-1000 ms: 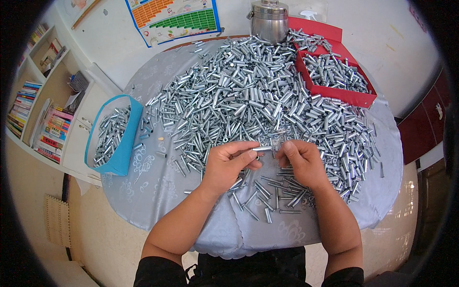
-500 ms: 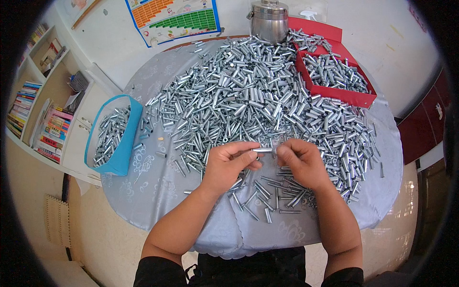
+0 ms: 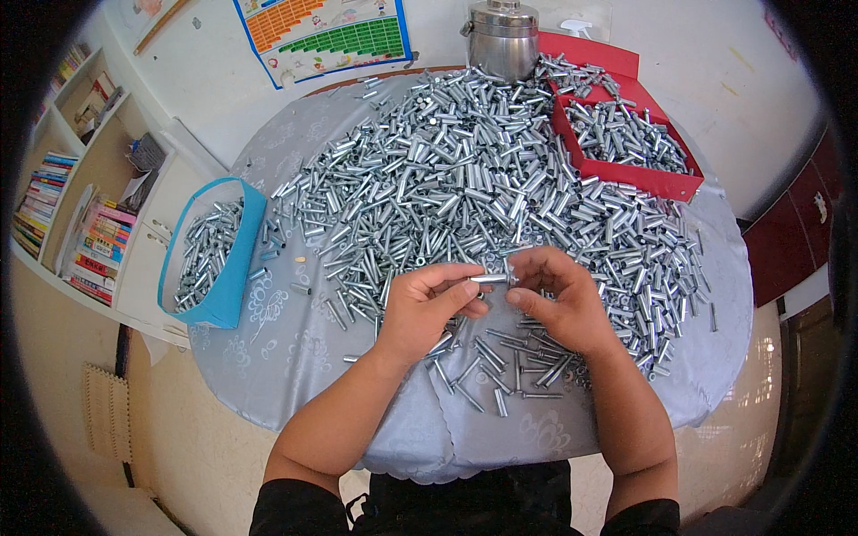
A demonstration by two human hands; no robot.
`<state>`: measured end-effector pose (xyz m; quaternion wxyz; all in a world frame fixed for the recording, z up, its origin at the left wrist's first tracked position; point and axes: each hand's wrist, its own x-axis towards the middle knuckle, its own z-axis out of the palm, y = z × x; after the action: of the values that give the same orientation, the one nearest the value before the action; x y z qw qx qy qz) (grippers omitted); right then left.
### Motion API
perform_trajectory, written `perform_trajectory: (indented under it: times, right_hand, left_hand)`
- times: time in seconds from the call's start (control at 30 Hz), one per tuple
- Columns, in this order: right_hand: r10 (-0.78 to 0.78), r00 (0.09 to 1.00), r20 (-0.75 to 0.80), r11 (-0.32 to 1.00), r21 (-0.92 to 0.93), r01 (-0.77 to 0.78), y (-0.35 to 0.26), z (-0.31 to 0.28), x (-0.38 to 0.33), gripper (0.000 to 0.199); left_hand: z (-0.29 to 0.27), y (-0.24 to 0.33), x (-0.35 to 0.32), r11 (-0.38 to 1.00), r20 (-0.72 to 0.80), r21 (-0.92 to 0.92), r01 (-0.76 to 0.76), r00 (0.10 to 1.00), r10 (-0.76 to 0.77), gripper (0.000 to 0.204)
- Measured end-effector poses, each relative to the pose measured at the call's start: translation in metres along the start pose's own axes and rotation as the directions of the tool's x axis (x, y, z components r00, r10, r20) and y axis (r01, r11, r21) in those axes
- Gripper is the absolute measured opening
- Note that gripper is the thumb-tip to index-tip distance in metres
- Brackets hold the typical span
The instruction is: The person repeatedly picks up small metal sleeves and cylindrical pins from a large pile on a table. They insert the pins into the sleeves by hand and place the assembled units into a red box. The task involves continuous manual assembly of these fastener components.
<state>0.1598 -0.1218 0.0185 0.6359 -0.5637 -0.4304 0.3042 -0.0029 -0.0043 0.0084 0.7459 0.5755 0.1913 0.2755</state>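
Note:
A large heap of short silver metal tubes (image 3: 465, 179) covers a round table with a pale blue-grey cloth (image 3: 295, 357). My left hand (image 3: 427, 308) pinches one small metal tube (image 3: 489, 279) by its left end, held level above the near edge of the heap. My right hand (image 3: 559, 299) meets it at the tube's right end, fingertips closed on a small piece there that I cannot make out. Thinner metal pins (image 3: 509, 366) lie scattered on the cloth just below both hands.
A blue bin (image 3: 234, 268) with tubes hangs at the table's left edge. A red tray (image 3: 666, 183) of tubes sits at the back right, a steel pot (image 3: 502, 40) behind the heap. Bookshelves (image 3: 80, 205) stand at left, a coloured wall chart (image 3: 326, 31) at the back.
Both hands stay together over the same spot. The fingers shift slightly on the held tube; nothing else has moved.

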Motion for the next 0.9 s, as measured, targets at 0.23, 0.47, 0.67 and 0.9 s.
perform_trajectory:
  times: [0.23, 0.47, 0.67, 0.9]
  right_hand:
    - [0.118, 0.991, 0.068, 0.993, 0.009, -0.118, 0.0026, -0.0089, -0.0003, 0.016]
    - [0.169, 0.981, 0.100, 0.986, -0.021, -0.168, 0.0020, -0.0105, -0.0006, 0.015]
    - [0.091, 0.989, 0.116, 0.995, 0.015, -0.094, 0.0009, -0.0089, -0.0015, 0.016]
    - [0.164, 0.978, 0.130, 0.975, 0.128, -0.180, 0.0023, -0.0125, 0.0003, 0.014]
  left_hand:
    - [0.0001, 0.0008, -0.0006, 1.000, 0.006, 0.000, 0.007, 1.000, -0.007, 0.023]
    - [-0.0010, -0.0001, -0.0003, 1.000, 0.010, -0.012, 0.015, 1.000, -0.015, 0.023]
    - [0.0013, 0.0012, -0.0011, 1.000, -0.002, 0.012, 0.018, 1.000, -0.018, 0.022]
    - [0.0012, -0.0008, -0.0013, 0.996, 0.027, 0.088, -0.019, 0.999, 0.017, 0.024]
